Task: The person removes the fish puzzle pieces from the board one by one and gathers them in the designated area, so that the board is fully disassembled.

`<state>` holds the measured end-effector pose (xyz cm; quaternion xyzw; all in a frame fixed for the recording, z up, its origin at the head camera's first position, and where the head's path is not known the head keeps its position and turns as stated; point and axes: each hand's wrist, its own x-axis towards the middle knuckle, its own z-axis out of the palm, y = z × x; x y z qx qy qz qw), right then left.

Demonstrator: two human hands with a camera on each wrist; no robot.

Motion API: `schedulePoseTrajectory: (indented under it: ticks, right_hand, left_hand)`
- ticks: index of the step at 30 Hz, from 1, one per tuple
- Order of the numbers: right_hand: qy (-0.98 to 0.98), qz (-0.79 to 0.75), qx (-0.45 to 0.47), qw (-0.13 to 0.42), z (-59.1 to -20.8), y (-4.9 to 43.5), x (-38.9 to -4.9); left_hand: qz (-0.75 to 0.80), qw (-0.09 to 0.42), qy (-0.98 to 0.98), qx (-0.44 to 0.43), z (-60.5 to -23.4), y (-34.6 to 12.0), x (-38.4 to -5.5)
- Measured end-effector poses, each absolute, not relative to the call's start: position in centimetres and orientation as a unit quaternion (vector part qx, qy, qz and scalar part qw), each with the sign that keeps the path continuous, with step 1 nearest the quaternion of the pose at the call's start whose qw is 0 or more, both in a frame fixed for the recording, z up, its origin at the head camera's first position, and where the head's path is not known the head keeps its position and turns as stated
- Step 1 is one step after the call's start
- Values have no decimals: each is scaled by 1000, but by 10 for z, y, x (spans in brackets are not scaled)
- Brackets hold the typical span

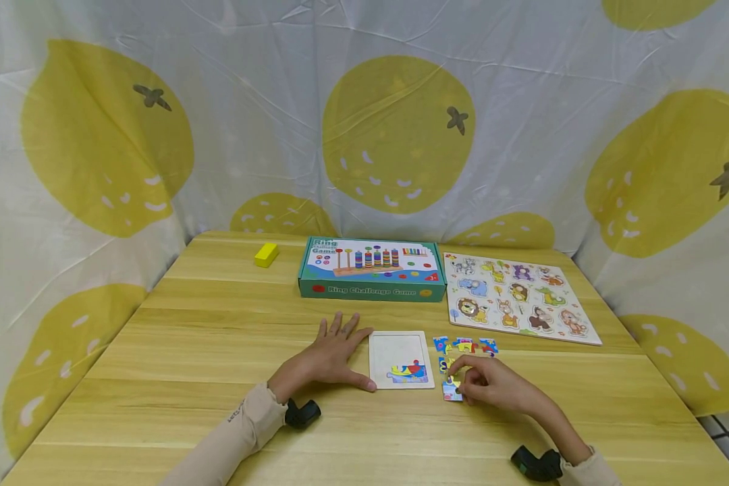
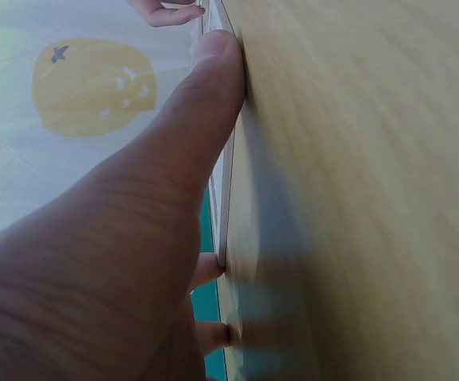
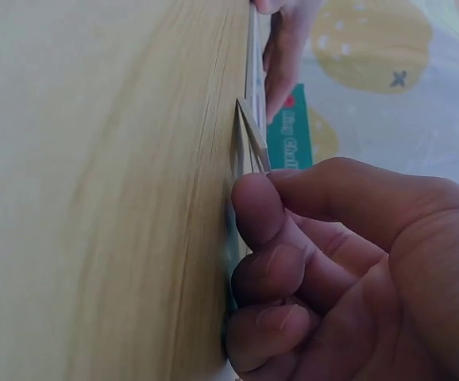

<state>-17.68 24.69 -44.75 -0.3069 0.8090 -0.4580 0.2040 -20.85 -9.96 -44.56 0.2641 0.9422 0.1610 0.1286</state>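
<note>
A small white puzzle tray lies flat on the table, with a few joined colourful pieces in its lower right. My left hand is spread at the tray's left side, thumb by the near corner and index finger by the far one. In the left wrist view the thumb lies along the tray's edge. Right of the tray, my right hand pinches a puzzle piece between thumb and index finger. The right wrist view shows that piece tilted, one edge low at the tabletop.
Several loose puzzle pieces lie just beyond the right hand. Behind the tray stands a green Ring Challenge Game box. An animal peg board is at the back right, a yellow block at the back left.
</note>
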Motion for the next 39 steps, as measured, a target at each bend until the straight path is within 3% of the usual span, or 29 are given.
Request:
schedulePoseTrajectory:
  ticks: [16, 32, 39]
  right_hand:
    - [821, -440, -306, 195, -449, 247, -177]
    - [865, -374, -323, 88, -440, 228, -182]
    - [861, -382, -322, 99, -437, 218, -186]
  left_hand:
    - [166, 129, 941, 264, -447, -101, -207]
    - [170, 128, 941, 263, -447, -101, -208]
    - [168, 125, 941, 264, -447, -100, -208]
